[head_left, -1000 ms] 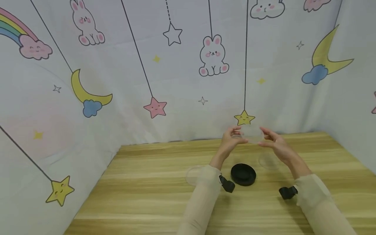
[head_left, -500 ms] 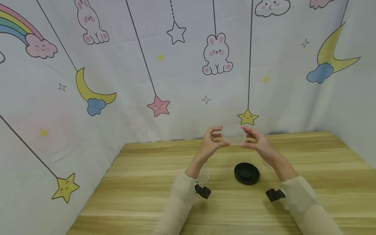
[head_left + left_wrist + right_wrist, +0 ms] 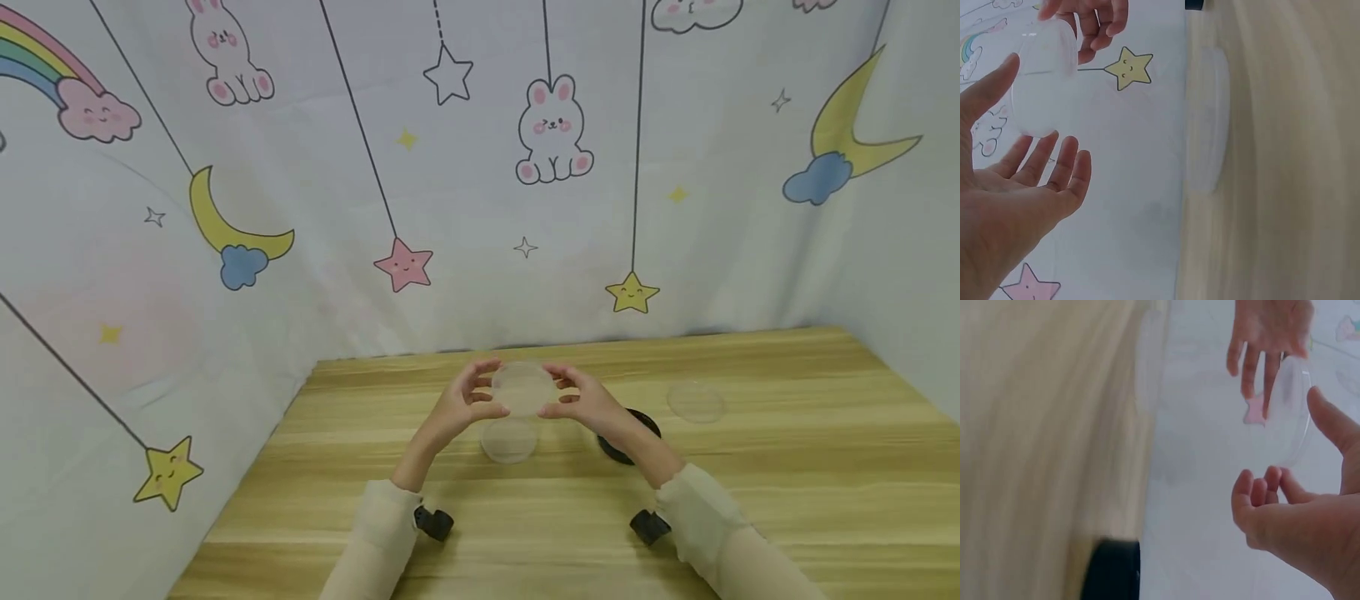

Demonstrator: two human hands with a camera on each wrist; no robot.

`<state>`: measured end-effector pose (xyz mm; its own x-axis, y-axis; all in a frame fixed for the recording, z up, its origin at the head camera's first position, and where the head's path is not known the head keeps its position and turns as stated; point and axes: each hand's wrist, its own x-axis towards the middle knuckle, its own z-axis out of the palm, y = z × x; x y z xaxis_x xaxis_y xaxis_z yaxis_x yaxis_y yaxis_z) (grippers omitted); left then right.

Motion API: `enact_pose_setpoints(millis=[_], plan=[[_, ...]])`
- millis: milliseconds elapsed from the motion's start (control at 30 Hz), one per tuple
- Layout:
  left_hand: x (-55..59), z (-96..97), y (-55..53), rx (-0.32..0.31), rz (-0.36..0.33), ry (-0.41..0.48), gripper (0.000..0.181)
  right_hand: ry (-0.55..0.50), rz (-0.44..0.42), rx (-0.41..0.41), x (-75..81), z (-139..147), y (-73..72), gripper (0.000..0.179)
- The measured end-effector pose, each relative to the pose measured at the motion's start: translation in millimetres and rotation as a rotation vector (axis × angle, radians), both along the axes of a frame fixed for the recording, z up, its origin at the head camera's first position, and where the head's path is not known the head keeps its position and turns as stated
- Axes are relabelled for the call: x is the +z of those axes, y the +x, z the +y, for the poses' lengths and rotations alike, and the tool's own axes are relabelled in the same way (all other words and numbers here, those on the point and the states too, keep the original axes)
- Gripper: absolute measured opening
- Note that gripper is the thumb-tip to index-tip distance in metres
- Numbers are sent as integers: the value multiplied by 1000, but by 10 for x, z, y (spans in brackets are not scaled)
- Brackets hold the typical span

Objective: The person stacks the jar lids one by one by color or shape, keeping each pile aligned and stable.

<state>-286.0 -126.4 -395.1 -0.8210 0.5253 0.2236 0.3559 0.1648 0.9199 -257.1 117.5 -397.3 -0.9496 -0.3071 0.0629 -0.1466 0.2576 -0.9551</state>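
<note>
Between both hands is a clear, round, shallow plastic container [image 3: 522, 388], held up off the table. My left hand [image 3: 461, 404] grips its left edge between thumb and fingertips. On the opposite side, my right hand [image 3: 588, 404] pinches the edge the same way. Below it on the table lies a second clear round plastic piece [image 3: 509, 442], shallow with a low wall in the left wrist view. The right forearm partly covers a black round dish [image 3: 612, 449]. Whether the held container has anything in it, I cannot tell.
A thin clear disc [image 3: 696, 402] lies on the wood-grain table [image 3: 525, 533], right of the black dish. A white curtain [image 3: 465, 192] printed with rabbits, stars and moons hangs behind the table. Each sleeve cuff carries a small black camera [image 3: 435, 523].
Both hands have carried the clear container left and down, from the table's back edge to above the second clear piece. The thin disc at right has come into full view.
</note>
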Motion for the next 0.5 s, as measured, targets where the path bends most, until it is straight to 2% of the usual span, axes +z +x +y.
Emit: enact_pose_setpoints(millis=[200, 367, 500], plan=[[-113, -184, -2, -12, -16, -38, 72, 8, -3, 5, -126, -173, 3, 73], [-178, -240, -19, -53, -44, -132, 73, 18, -27, 40, -223, -203, -17, 70], [-237, -272, -31, -72, -30, -187, 75, 21, -40, 59, -333, -249, -25, 71]])
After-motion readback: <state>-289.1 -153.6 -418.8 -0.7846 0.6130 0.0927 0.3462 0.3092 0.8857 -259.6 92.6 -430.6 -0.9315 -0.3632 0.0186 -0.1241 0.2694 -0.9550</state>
